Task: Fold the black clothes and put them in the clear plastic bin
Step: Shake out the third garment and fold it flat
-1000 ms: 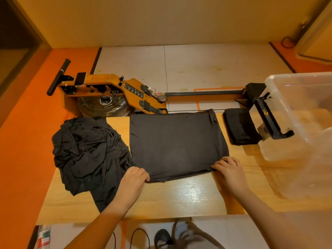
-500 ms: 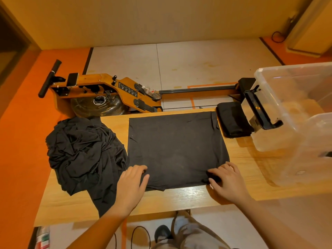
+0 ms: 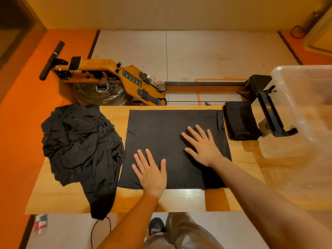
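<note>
- A wooden rowing machine stands on the floor just behind the far edge of the wooden table.
- Its round water tank is near the table's far left corner.
- A small plastic bottle lies on the machine.
- A black cable lies on the floor below the near edge.
- A red, white and green packet lies near the near left corner.

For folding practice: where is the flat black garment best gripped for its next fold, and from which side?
Probably take the flat black garment by its two near corners, from the front edge of the table: it lies flat, that edge nearest the person.
</note>
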